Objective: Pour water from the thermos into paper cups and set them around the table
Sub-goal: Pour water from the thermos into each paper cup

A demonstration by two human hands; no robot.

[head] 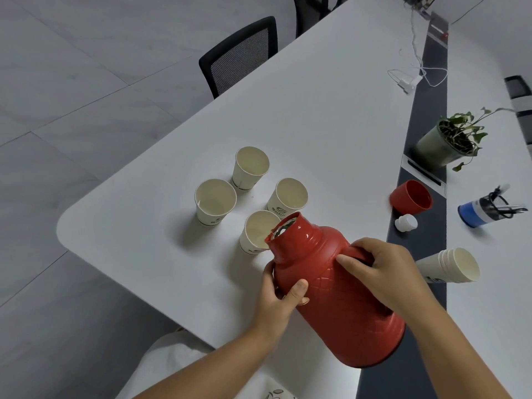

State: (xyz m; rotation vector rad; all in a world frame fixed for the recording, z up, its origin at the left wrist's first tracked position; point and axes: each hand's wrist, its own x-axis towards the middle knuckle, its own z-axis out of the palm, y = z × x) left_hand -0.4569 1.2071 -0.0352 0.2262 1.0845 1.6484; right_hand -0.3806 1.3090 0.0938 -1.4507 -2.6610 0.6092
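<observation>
A red thermos (pixel 339 292) is tilted to the upper left, its open mouth over the nearest paper cup (pixel 256 233). My right hand (pixel 383 269) grips the thermos handle. My left hand (pixel 280 295) holds the body just below the neck, thumb on top. Three more paper cups stand upright on the white table (pixel 129 231): one at the left (pixel 214 201), one at the back (pixel 251 167), one at the right (pixel 286 198). The left cup shows some water in its bottom.
The red thermos lid (pixel 411 197) and a white stopper (pixel 406 223) lie on the dark centre strip. A stack of spare cups (pixel 449 266) lies on its side at the right. A potted plant (pixel 449 139), a pen holder (pixel 486 210), cables (pixel 414 76) and a black chair (pixel 239 56) stand farther off.
</observation>
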